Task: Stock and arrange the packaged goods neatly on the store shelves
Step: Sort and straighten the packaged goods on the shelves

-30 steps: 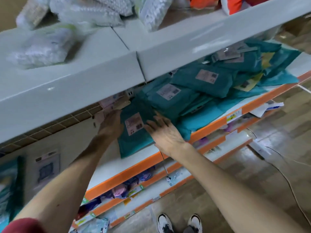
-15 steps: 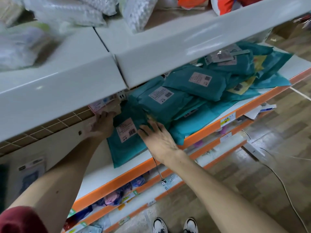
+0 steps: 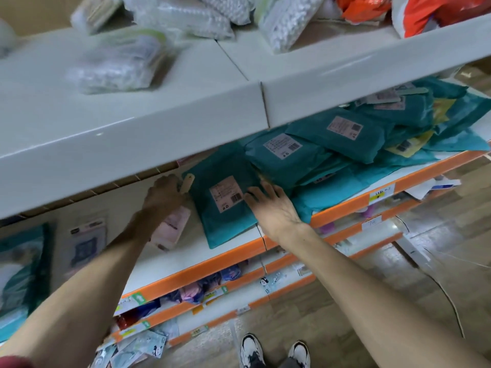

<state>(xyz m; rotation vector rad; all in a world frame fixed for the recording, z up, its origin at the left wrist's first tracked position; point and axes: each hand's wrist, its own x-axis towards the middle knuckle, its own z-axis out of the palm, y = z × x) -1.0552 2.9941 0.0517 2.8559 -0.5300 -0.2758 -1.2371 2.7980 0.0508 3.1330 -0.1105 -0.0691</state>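
Upper shelf (image 3: 159,144) overhanging teal packets (image 3: 345,139), pink packet (image 3: 174,227) by left hand (image 3: 163,193)

We see flat teal packages (image 3: 225,224) of matt, crinkled plastic film, each bearing a pale paper label (image 3: 226,193). The white upper shelf (image 3: 132,144) looks like smooth, semi-gloss painted metal. The clear bags (image 3: 117,65) on it are shiny plastic. The brown floor (image 3: 438,261) shows glossy wood grain.

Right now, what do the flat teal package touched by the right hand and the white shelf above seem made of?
Flat teal package: probably thin matte plastic film, perhaps non-woven fabric; it creases softly and bears a stuck paper label. White shelf: likely painted sheet metal, semi-gloss; crisp folded front edge and soft light reflections.
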